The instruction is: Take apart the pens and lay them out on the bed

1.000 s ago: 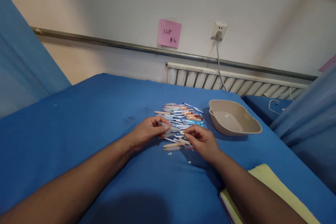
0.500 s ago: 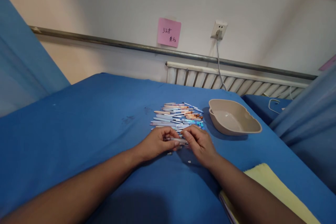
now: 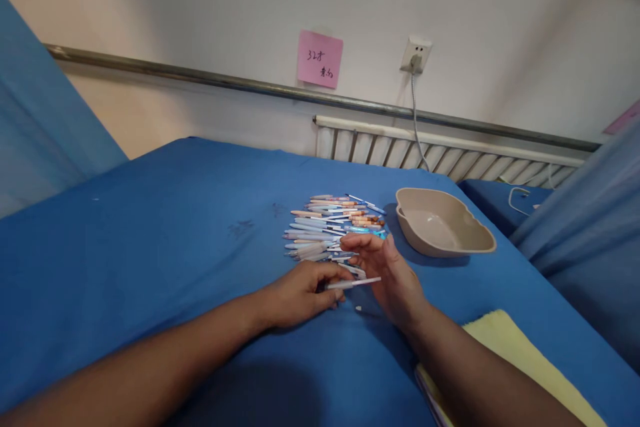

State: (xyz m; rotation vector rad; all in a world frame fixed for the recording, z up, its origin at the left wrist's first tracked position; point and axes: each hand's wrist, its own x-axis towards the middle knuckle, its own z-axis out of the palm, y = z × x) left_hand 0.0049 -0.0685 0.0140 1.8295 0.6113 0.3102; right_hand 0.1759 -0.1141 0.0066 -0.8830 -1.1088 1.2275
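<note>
My left hand (image 3: 303, 292) pinches a slim pale pen (image 3: 343, 285) low over the blue sheet. A thin white stem points right from it, toward my right palm. My right hand (image 3: 397, 283) is open beside that stem, its fingers apart and curved; I see nothing held in it. Just beyond both hands lies a heap of pens and loose pen parts (image 3: 313, 225), white, grey, orange and light blue, mostly lying crosswise. Behind the held pen a white piece is partly hidden by my fingers. A tiny white bit (image 3: 359, 308) rests on the sheet in front.
A beige basin (image 3: 443, 243) stands right of the heap. Folded yellow cloth (image 3: 510, 347) lies under my right forearm. The blue-covered surface (image 3: 150, 240) meets a wall with a radiator (image 3: 380, 147), a metal rail and a plugged-in socket (image 3: 416, 55). Blue curtains hang on both sides.
Both hands were together on the pen. My right hand has let go, opened and turned its palm inward. My left hand has dropped slightly toward me with the pen, whose white stem now shows.
</note>
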